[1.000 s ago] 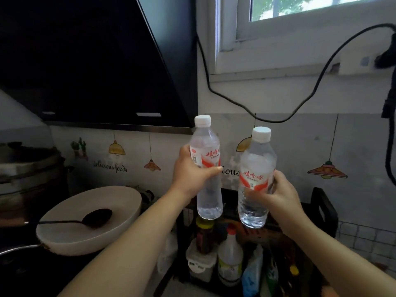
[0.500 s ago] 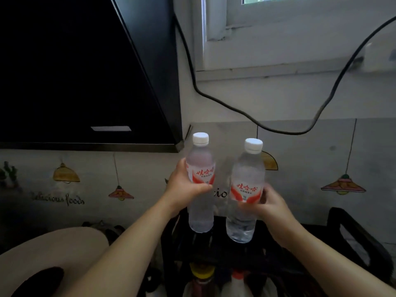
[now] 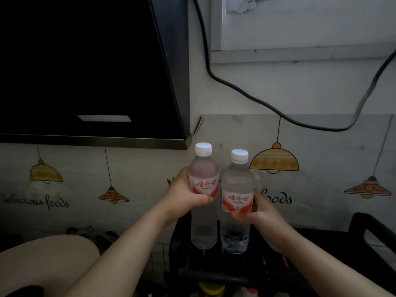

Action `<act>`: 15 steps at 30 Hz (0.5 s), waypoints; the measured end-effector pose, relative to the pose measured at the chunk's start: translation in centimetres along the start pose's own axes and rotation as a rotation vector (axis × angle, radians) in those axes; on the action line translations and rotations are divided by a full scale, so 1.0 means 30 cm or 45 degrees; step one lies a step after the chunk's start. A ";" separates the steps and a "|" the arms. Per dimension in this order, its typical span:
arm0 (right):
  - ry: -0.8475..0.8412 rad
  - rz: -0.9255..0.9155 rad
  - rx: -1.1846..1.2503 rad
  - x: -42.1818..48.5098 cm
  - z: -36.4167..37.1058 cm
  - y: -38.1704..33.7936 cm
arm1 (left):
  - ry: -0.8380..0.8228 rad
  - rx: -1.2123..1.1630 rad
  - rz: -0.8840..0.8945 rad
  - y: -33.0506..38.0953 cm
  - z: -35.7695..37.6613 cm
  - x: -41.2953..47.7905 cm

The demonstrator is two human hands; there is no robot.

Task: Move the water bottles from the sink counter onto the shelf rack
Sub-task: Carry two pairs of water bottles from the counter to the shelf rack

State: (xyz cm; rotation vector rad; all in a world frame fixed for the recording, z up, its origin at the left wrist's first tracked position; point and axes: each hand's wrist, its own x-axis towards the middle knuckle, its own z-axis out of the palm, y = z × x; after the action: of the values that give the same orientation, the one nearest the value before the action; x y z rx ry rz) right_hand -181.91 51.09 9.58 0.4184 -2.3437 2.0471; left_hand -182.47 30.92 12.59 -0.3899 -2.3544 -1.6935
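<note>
Over the rack (image 3: 364,236), two clear white-capped bottles (image 3: 203,211).

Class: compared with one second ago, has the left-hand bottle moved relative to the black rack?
Yes. The left-hand bottle has come down toward the black rack, its base now near the top.

dim overall | lower corners near black | soft focus | wide-angle bending at edges

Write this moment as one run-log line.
left hand: grips left bottle | right hand: grips right bottle | bottles: upright, capped, over black shelf rack | release: not yet
</note>
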 end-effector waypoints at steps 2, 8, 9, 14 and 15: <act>-0.009 -0.005 0.022 0.014 0.007 0.003 | -0.012 -0.026 0.012 -0.007 -0.010 0.006; -0.060 -0.002 0.086 0.041 0.010 0.002 | -0.131 -0.047 -0.005 -0.012 -0.025 0.018; -0.076 -0.002 0.094 0.043 0.007 0.002 | -0.163 -0.042 -0.006 -0.010 -0.026 0.020; -0.150 0.004 0.133 0.050 -0.013 0.004 | -0.275 -0.016 -0.001 0.007 -0.023 0.030; -0.167 0.003 0.135 0.050 -0.013 0.005 | -0.276 -0.029 -0.003 0.005 -0.023 0.030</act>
State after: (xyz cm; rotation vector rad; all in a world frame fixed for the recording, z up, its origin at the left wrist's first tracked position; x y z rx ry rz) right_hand -183.44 51.19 9.74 0.5697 -2.3118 2.2170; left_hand -183.25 30.40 13.24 -0.6024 -2.4859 -1.7608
